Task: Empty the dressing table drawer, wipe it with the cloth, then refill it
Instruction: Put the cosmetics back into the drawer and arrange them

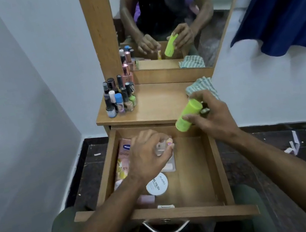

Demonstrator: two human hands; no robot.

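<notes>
The wooden drawer [194, 170] of the dressing table stands pulled out below me. My right hand [212, 114] holds a lime-green bottle [187, 114] tilted above the drawer's back right corner. My left hand [147, 155] is inside the drawer, fingers closed on a small bottle with a pale cap [163, 144]. In the drawer's left half lie a pink Vaseline tube [124, 151], a round white nail-polish tin [157, 184] and a flat packet [169, 164]. A green-striped cloth [202, 85] lies on the tabletop's right end.
Several nail-polish bottles [119, 99] cluster on the tabletop's [158, 102] left end. A mirror [170, 20] rises behind it. A metal handle [167, 229] hangs on the drawer front. A blue curtain [283, 11] hangs at the right. Paper scraps [293, 146] litter the dark floor.
</notes>
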